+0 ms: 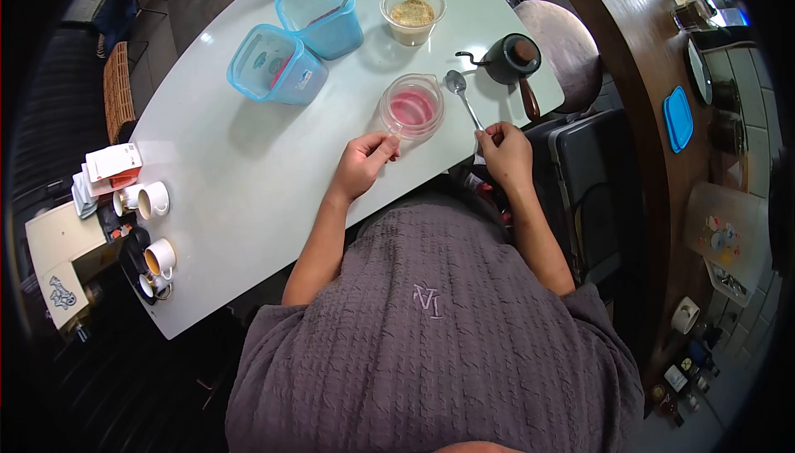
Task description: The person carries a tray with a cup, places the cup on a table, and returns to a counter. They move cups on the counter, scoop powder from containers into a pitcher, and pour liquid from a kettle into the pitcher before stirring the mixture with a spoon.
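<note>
My left hand [364, 166] is closed on the handle of a small clear glass jug [425, 84]. The jug stands on the white table, with something pink or red in its bottom. My right hand [507, 155] pinches the handle end of a metal spoon [469, 101]. The spoon's bowl points away from me, just right of the jug. Beyond it sits a dark gooseneck kettle [501, 64] with a brown handle, its thin spout towards the left. Behind the jug is a clear plastic tub [411, 35] of beige, grainy powder.
Two light-blue plastic containers [302, 89] [339, 43] stand at the back left of the white table [240, 171]; reddish contents show inside, and the rear one holds a utensil. White mugs [154, 201] line the left end. A round stool [567, 47] and a wooden counter [638, 64] are at right.
</note>
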A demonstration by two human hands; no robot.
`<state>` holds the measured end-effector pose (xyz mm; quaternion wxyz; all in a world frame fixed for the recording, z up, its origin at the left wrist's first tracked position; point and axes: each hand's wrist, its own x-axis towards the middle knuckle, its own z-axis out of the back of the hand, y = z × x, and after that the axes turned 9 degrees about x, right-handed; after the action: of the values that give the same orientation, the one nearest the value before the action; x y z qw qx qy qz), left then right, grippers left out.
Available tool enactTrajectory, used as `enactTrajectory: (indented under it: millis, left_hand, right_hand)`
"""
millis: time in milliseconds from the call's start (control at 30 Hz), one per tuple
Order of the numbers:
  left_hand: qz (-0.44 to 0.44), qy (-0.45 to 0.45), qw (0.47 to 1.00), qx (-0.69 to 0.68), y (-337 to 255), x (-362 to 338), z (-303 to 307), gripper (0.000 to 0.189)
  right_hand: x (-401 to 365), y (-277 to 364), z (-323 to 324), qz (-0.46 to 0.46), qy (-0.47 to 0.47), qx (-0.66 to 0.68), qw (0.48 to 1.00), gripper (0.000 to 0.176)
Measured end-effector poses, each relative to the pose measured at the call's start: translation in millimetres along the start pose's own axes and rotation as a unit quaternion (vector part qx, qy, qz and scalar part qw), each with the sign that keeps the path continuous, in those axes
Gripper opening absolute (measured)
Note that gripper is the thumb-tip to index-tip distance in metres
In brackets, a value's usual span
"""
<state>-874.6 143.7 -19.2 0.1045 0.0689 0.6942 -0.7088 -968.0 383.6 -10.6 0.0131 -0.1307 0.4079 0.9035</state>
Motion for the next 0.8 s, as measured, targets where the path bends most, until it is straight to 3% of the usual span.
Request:
enactTrajectory:
  millis: [100, 167, 200, 300, 433, 600, 800]
  left_hand:
    - [-0.002, 0.012, 1.000, 0.002, 0, 2, 2, 0.030]
    - [-0.003, 0.019, 1.000, 0.004, 0, 2, 3, 0.030]
    - [0.001, 0.021, 1.000, 0.007, 0, 2, 4, 0.030]
    - [0.006, 0.029, 0.999, 0.019, 2, 3, 7, 0.029]
    - [0.005, 0.038, 0.998, 0.041, 1, 3, 8, 0.029]
    - [0.017, 0.035, 0.998, 0.048, 1, 3, 9, 0.028]
    - [0.017, 0.014, 0.999, 0.035, -3, 1, 4, 0.025]
  right_hand:
    - [0, -1, -1, 0.033, 0.004, -0.063, 0.997, 0.024]
    - [-3, -1, 2, 0.136, 0.006, -0.075, 0.988, 0.019]
    - [-7, 4, 5, 0.137, 0.007, -0.077, 0.988, 0.019]
    - [-27, 40, 32, 0.108, -0.083, 0.043, 0.990, 0.016]
    - [-36, 58, 47, 0.232, -0.167, 0.243, 0.927, 0.011]
    - [-23, 90, 33, 0.293, -0.164, 0.371, 0.866, 0.011]
    - [1, 99, 1, 0.446, -0.077, 0.117, 0.884, 0.010]
